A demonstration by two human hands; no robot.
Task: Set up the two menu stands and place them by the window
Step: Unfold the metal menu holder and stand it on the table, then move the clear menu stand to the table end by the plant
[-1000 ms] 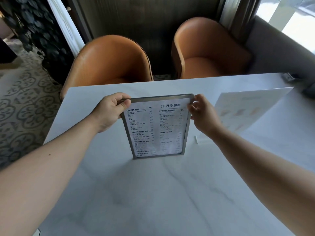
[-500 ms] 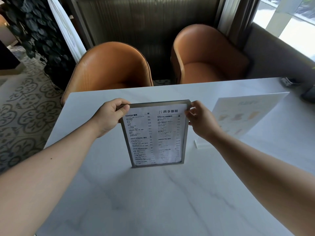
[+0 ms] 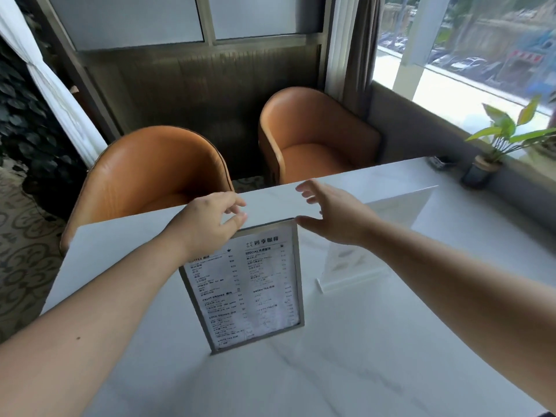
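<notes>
A metal-framed menu stand (image 3: 249, 287) with black print stands upright on the white marble table (image 3: 361, 356), near its middle. My left hand (image 3: 210, 224) hovers over the stand's top left corner, fingers loosely curled, holding nothing. Just above the top right corner is my right hand (image 3: 334, 215), fingers spread and off the frame. A second, clear acrylic menu stand (image 3: 370, 239) with a pale sheet stands to the right of the first, towards the window.
Two orange leather chairs (image 3: 156, 176) (image 3: 313, 136) face the table's far edge. A small potted plant (image 3: 493, 145) sits at the far right by the window sill, with a small dark object (image 3: 440, 162) beside it. Patterned floor lies to the left.
Both hands have let go of the framed menu stand's top corners and lifted slightly. The stand now stands on its own. The camera has tilted up, showing more window.
</notes>
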